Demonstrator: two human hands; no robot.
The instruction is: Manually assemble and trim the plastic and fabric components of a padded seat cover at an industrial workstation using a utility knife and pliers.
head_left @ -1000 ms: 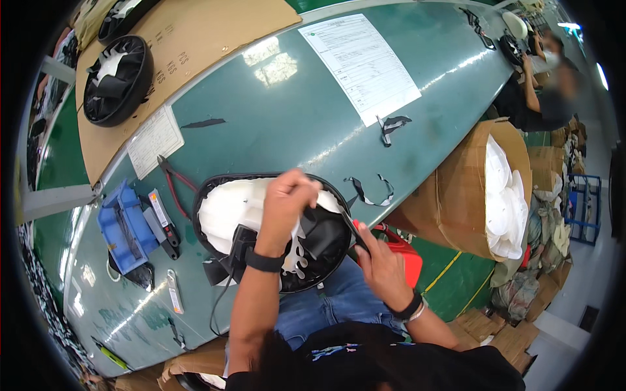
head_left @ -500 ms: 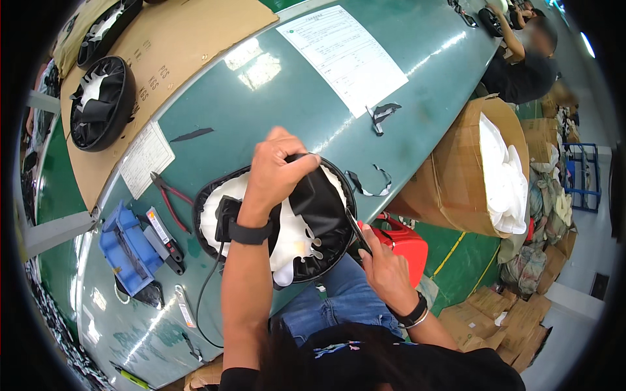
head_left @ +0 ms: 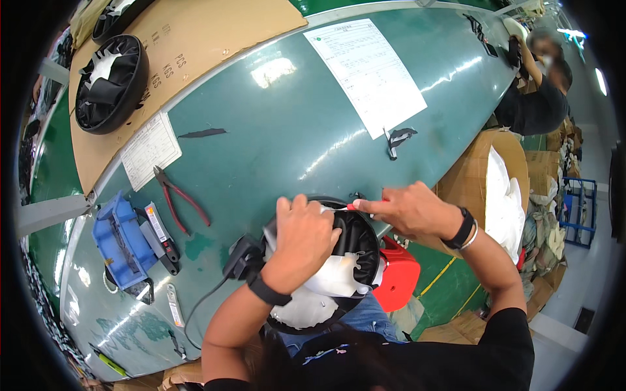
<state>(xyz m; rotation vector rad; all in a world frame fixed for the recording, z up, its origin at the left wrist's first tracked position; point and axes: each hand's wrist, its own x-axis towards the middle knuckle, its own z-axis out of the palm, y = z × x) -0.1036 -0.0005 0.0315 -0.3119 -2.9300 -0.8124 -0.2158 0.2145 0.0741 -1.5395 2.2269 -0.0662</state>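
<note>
Workpiece: round black helmet shell (head_left: 355, 244) with white liner, at the near table edge (head_left: 274, 130), over the person's lap.
Left hand (head_left: 301, 238): fingers curled and pressed over the black lining at the rim.
Right hand (head_left: 407, 210): pinching a red-handled tool (head_left: 342, 208), tip at the far rim.
Technique: likely best to pin the lining flat and work the tip in short strokes away from the left fingers.
Nearby: red-handled pliers (head_left: 177, 199) and blue tray (head_left: 120, 240), left.

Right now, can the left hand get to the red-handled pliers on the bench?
Probably yes. The pliers lie uncovered on the green bench, on the left hand's side with bare surface between. But that hand is pressed on the round black-and-white piece and would have to let go.
</note>
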